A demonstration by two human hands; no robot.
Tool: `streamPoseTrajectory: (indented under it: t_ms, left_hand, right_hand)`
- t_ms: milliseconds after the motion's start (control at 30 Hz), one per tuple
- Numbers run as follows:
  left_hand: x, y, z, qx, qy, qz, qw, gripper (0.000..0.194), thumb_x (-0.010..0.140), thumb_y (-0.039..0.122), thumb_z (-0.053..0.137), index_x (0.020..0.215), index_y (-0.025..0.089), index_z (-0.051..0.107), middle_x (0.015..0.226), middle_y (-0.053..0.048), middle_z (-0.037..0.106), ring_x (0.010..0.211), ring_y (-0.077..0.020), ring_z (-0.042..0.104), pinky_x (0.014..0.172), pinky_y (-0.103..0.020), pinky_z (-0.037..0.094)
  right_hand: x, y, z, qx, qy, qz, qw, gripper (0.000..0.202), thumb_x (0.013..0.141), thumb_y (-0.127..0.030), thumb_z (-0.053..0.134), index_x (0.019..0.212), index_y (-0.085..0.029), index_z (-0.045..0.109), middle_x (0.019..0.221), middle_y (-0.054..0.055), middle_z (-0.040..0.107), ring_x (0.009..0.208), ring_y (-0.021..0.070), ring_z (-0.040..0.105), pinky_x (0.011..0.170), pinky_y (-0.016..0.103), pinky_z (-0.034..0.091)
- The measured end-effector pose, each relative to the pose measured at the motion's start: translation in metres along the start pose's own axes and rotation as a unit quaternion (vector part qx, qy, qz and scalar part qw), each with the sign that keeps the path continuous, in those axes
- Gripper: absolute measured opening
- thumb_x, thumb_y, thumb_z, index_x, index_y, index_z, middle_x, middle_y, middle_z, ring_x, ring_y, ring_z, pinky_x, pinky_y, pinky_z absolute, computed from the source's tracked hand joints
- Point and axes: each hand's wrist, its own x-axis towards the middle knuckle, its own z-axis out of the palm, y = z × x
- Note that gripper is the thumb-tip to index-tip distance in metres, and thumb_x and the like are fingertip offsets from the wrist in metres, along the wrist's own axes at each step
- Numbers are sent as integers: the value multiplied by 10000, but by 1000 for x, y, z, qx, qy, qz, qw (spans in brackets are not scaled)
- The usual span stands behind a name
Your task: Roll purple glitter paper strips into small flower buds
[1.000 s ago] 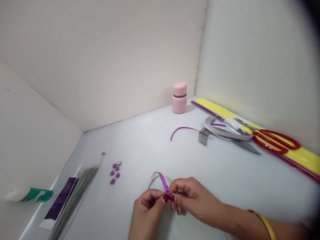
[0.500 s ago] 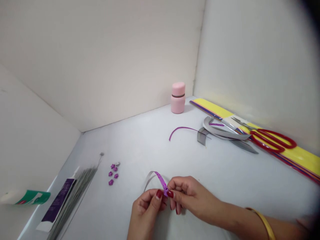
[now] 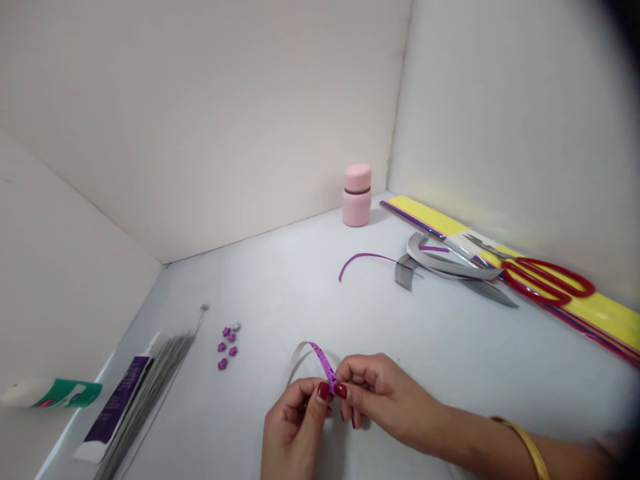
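A narrow purple paper strip (image 3: 322,357) with dark specks and a pale grey underside arches up and to the left from my fingertips. My left hand (image 3: 295,420) pinches its near end between thumb and forefinger. From the right, my right hand (image 3: 376,387) pinches the same end, the two thumbnails almost touching. The fingers partly hide the folded part of the strip. Left of my hands lie several small purple paper stars (image 3: 223,347), with a silver-grey one (image 3: 237,327) beside them.
At left lie a bundle of thin wires (image 3: 150,393), a purple-and-white glue tube (image 3: 117,407) and a green-and-white tube (image 3: 67,393). A pink flask (image 3: 357,195) stands at the back. Red-handled scissors (image 3: 545,280) rest on yellow packaged paper (image 3: 607,320), near grey strips (image 3: 450,268) and a purple strip (image 3: 367,255).
My left thumb has shifted slightly right, closer to the right thumb at the strip's end. The right hand has barely moved. Both hands still pinch the strip.
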Motion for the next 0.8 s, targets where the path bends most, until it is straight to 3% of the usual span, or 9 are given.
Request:
streamPoseTrajectory:
  t_ms: [133, 233, 333, 400, 567, 667, 800]
  left_hand:
    - [1, -2, -1, -24, -13, -24, 999, 240, 633, 385, 730, 680, 153, 690, 621, -22, 669, 601, -132, 552, 589, -202, 403]
    - [4, -4, -2, -55, -13, -57, 997, 263, 603, 396, 754, 623, 145, 676, 547, 8, 619, 527, -87, 490, 540, -174, 369]
    - [5, -4, -1, -90, -23, -84, 992, 290, 538, 394, 794, 568, 137, 663, 496, 26, 574, 488, -67, 458, 513, -159, 353]
    - [5, -3, 1, -111, -40, -95, 988, 304, 515, 394, 806, 535, 133, 651, 489, 26, 562, 477, -65, 460, 504, -157, 353]
    - [1, -1, 4, -108, -51, -77, 990, 298, 519, 388, 805, 533, 134, 651, 483, 23, 560, 483, -71, 464, 511, -160, 357]
    - [-2, 2, 5, -89, -34, -56, 994, 291, 539, 395, 793, 552, 136, 661, 490, 21, 565, 496, -74, 463, 517, -160, 352]
    - [-5, 2, 6, -73, -6, -35, 997, 294, 553, 416, 778, 556, 146, 661, 479, 24, 567, 480, -71, 453, 495, -157, 341]
  right_hand:
    - [0, 0, -1, -25, -2, -23, 999, 167, 842, -246, 496, 742, -132, 566, 591, -7, 560, 499, 77, 494, 506, 199, 409]
    - [-2, -2, -5, -103, 56, -109, 987, 160, 858, -207, 456, 922, -150, 592, 681, 9, 565, 573, 97, 515, 556, 221, 444]
    - [-5, -5, -8, -240, 82, -255, 933, 342, 832, -92, 439, 1133, -213, 545, 964, 67, 559, 793, 131, 552, 718, 268, 468]
    - [-7, -6, -10, -301, 62, -312, 899, 380, 817, -41, 434, 1110, -235, 577, 1068, 78, 522, 882, 137, 545, 787, 270, 460]
    - [-5, -8, -9, -326, 90, -357, 871, 262, 824, -43, 475, 936, -192, 659, 1000, 84, 587, 900, 150, 557, 792, 260, 469]
    - [-4, -7, -9, -312, 96, -399, 857, 213, 819, -48, 497, 916, -163, 648, 849, 73, 656, 841, 157, 572, 790, 290, 468]
    - [-5, -5, -7, -314, 78, -354, 878, 191, 830, -79, 479, 894, -145, 646, 719, 64, 662, 727, 155, 581, 700, 282, 471]
